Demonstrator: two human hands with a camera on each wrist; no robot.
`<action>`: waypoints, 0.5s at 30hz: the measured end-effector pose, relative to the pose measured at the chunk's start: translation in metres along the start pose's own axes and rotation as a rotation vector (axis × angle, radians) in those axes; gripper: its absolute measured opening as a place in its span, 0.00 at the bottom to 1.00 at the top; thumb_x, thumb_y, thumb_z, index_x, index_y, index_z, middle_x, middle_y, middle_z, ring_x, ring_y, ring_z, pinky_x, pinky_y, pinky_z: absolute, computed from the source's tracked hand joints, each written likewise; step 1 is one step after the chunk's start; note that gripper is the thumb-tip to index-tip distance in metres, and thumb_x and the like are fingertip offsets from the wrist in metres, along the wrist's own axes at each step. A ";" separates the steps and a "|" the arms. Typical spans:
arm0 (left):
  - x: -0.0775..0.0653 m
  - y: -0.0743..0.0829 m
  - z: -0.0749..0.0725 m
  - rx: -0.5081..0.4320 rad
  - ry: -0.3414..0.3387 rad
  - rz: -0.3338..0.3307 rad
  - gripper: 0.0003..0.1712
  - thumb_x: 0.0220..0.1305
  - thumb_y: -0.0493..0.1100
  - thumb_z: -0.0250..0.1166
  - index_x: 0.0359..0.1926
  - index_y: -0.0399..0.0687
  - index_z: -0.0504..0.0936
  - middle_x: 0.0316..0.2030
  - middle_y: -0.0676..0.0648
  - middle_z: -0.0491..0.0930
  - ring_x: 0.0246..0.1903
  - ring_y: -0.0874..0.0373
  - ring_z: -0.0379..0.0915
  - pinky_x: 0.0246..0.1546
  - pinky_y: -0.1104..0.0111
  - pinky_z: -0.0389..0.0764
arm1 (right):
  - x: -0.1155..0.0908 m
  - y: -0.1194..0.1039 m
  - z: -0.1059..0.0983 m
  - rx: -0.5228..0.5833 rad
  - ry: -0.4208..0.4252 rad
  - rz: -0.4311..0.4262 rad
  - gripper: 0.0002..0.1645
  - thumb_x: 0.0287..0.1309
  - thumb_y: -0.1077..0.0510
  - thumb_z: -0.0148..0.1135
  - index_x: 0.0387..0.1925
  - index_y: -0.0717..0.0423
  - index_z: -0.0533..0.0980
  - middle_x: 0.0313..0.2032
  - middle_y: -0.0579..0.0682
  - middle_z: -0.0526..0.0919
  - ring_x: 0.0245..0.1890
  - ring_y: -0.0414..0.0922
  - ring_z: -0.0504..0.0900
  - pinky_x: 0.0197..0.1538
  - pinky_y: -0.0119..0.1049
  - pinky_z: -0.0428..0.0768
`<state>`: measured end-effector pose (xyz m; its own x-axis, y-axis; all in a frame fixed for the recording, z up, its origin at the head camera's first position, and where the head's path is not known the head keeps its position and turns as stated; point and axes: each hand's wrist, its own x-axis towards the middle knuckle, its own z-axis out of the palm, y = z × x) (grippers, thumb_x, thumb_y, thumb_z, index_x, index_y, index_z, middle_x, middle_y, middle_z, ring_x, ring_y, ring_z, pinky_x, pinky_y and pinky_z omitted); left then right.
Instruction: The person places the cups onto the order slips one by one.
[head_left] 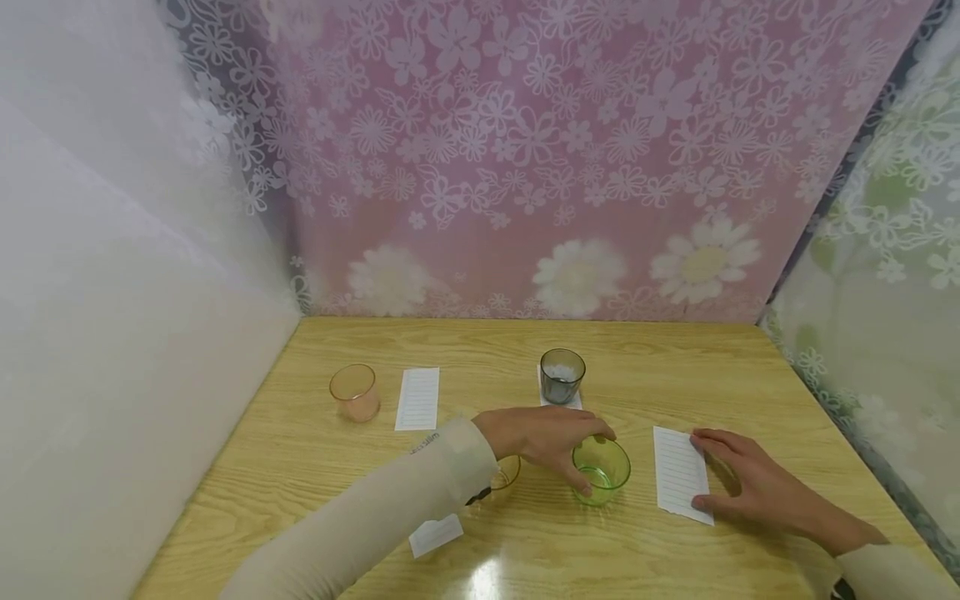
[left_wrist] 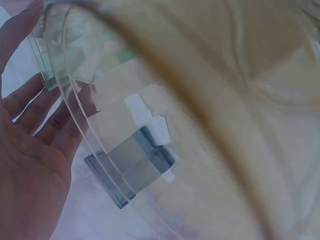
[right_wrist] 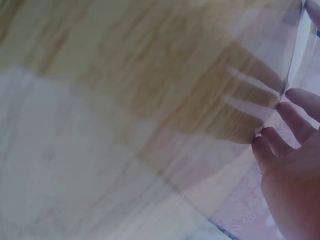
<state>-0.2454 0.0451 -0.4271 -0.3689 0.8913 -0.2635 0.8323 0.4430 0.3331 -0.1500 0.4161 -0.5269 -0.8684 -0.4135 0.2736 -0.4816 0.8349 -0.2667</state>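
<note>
My left hand [head_left: 543, 442] grips a green glass cup [head_left: 611, 482] by its side, thumb at the near side and fingertips at the far rim. The left wrist view shows the green cup [left_wrist: 40, 57] at the upper left, between thumb and fingers. To the right of it, a lined paper slip [head_left: 681, 475] lies on the table. My right hand [head_left: 765, 496] rests there with fingers extended, thumb and forefinger at the slip's right edge. In the right wrist view, the fingertips [right_wrist: 285, 107] of that hand touch down along the tabletop.
A grey glass cup [head_left: 561, 383] stands on a paper slip at the back. Left of it are another lined slip [head_left: 417, 400] and a pinkish-orange cup [head_left: 355, 393]. An amber cup [head_left: 512, 475] is partly hidden by my left forearm, near a further slip [head_left: 437, 536].
</note>
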 end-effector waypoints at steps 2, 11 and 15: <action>0.000 0.000 0.000 -0.015 0.000 0.005 0.50 0.69 0.67 0.74 0.84 0.62 0.64 0.76 0.60 0.71 0.75 0.65 0.69 0.74 0.69 0.73 | 0.000 0.000 0.000 -0.007 0.006 -0.007 0.56 0.46 0.43 0.90 0.71 0.66 0.77 0.69 0.62 0.77 0.63 0.61 0.71 0.66 0.13 0.47; 0.003 0.000 0.000 -0.058 0.014 0.010 0.50 0.67 0.65 0.77 0.83 0.58 0.66 0.75 0.59 0.74 0.74 0.65 0.70 0.72 0.70 0.75 | 0.001 -0.006 -0.004 0.002 -0.028 0.033 0.53 0.49 0.41 0.88 0.71 0.62 0.78 0.70 0.58 0.76 0.69 0.65 0.69 0.70 0.48 0.65; 0.006 0.004 -0.004 -0.046 0.029 0.011 0.50 0.68 0.65 0.76 0.83 0.57 0.66 0.74 0.59 0.74 0.75 0.65 0.69 0.74 0.71 0.73 | 0.003 -0.008 -0.007 0.031 -0.063 0.057 0.53 0.51 0.40 0.86 0.71 0.63 0.77 0.70 0.60 0.77 0.70 0.72 0.67 0.62 0.71 0.70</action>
<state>-0.2460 0.0520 -0.4240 -0.3718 0.8984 -0.2336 0.8169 0.4362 0.3773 -0.1482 0.4103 -0.5172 -0.8996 -0.3889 0.1987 -0.4341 0.8464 -0.3085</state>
